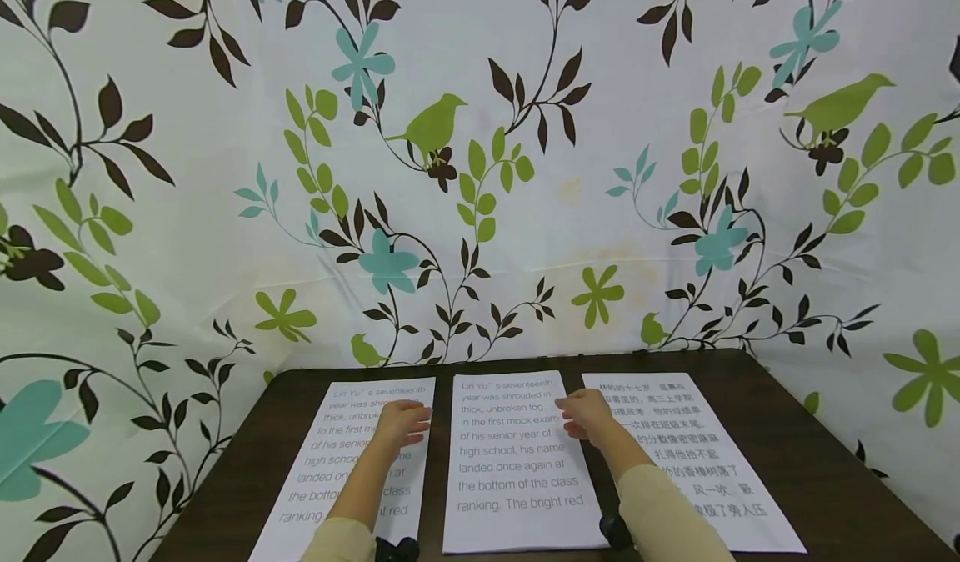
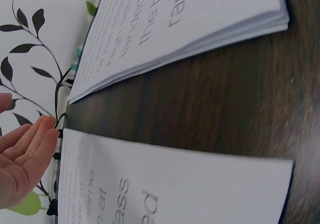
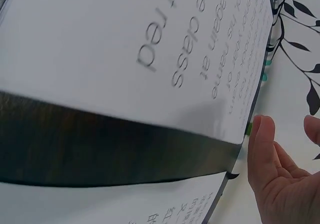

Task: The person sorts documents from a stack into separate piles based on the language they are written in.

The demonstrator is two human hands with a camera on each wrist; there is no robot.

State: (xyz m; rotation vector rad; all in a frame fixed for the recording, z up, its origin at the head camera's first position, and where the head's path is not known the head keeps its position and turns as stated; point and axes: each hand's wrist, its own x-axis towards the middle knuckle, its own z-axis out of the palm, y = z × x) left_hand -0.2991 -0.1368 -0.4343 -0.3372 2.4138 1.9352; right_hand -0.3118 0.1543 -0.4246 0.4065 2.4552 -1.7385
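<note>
Three printed paper stacks lie side by side on a dark table. Over the left English stack (image 1: 341, 462) hovers my left hand (image 1: 403, 422), its fingers loosely bent and holding nothing. My right hand (image 1: 587, 416) is above the gap between the middle English stack (image 1: 513, 462) and the right stack of Chinese text (image 1: 720, 462), also with nothing in it. In the left wrist view, the left hand (image 2: 27, 156) shows relaxed fingers and a bare palm. The right wrist view shows the right hand (image 3: 280, 171) with fingers extended and thumb apart. Forearms cover some of the print.
Dark wood tabletop (image 1: 247, 479) shows between and around the stacks. Behind it hangs a white cloth (image 1: 525, 295) patterned with leaves, birds and flowers. Black wrist devices (image 1: 617, 532) sit by both forearms.
</note>
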